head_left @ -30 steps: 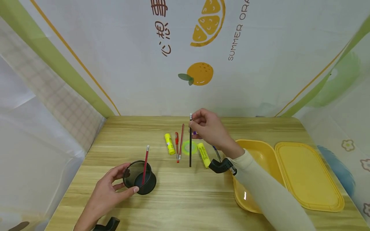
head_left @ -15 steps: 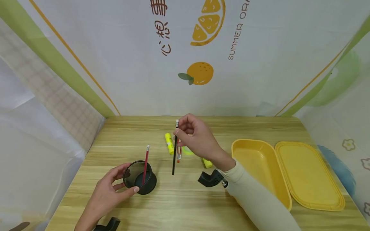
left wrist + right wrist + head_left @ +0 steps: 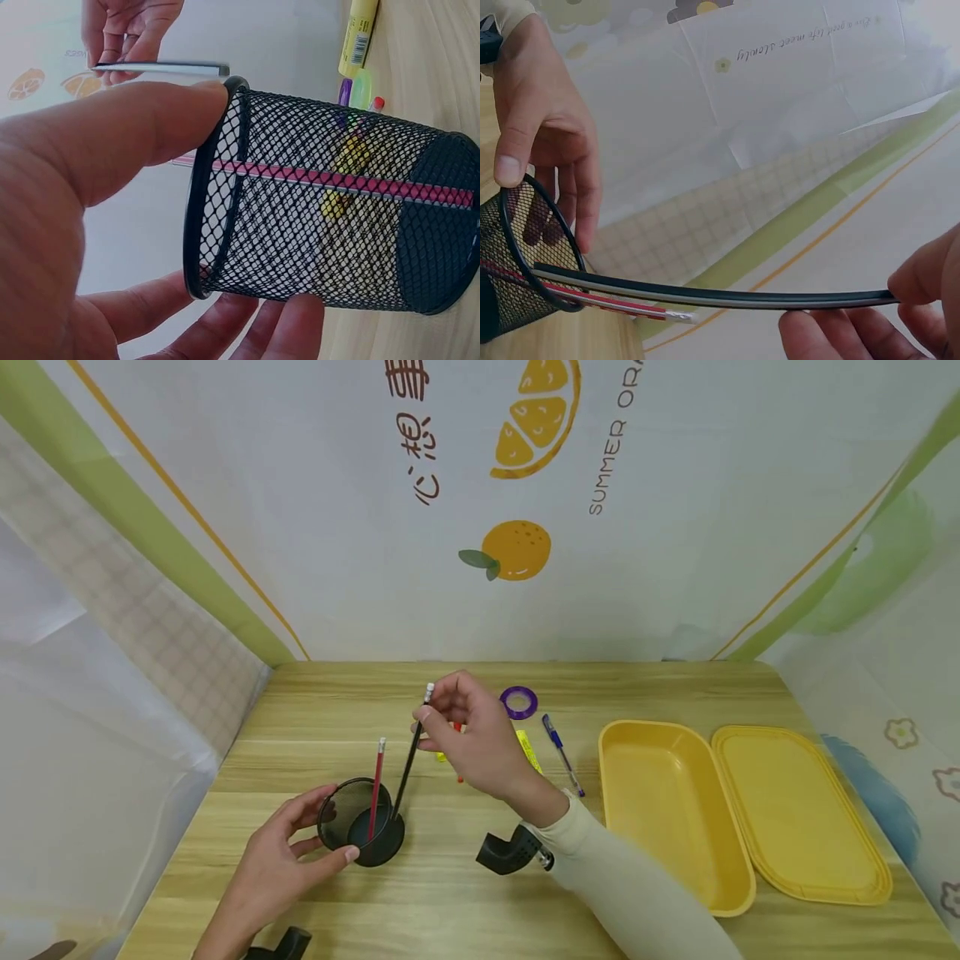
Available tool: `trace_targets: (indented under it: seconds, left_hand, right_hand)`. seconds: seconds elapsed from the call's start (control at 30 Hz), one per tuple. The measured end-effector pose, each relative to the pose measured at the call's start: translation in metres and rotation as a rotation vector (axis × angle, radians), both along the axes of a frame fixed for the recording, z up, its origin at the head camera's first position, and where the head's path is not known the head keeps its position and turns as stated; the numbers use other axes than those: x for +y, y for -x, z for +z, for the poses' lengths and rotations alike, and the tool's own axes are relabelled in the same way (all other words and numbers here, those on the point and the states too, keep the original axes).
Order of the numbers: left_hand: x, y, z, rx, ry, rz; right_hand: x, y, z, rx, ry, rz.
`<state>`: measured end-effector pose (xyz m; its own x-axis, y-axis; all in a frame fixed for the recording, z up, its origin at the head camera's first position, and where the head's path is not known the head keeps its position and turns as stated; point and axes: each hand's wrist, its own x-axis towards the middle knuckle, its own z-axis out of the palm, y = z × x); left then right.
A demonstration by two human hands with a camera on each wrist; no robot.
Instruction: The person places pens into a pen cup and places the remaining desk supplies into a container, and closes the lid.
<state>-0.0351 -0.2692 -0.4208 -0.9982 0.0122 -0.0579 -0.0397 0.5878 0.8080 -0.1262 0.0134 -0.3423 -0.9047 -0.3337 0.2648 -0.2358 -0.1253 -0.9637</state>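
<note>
A black mesh pen cup (image 3: 300,247) stands on the table, and my left hand (image 3: 281,852) grips it round the rim, thumb on the near side and fingers on the far side. Inside leans a red pencil (image 3: 377,793), its white eraser end up. My right hand (image 3: 480,739) pinches a black pencil (image 3: 409,764) near its eraser end. That pencil slants down to the left, and its lower end is right at the cup's rim in the right wrist view, beside the red pencil (image 3: 615,301).
Behind my right hand lie a yellow glue stick (image 3: 528,750), a purple tape roll (image 3: 506,702) and a blue pen (image 3: 555,737). Other stationery there is mostly hidden by the hand. To the right, a yellow tray (image 3: 667,802) stands beside its yellow lid (image 3: 802,814).
My right hand has carried the black pencil left and toward me, from above the loose stationery to the pen cup's rim. The left hand and cup have stayed in place.
</note>
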Motion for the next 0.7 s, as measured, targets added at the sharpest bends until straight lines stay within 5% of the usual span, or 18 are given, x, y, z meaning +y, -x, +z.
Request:
trace_targets:
  seconds: [0.7]
  left_hand:
    - [0.000, -0.006, -0.001, -0.026, -0.116, 0.025]
  right_hand:
    - [-0.026, -0.003, -0.038, -0.053, -0.025, 0.017]
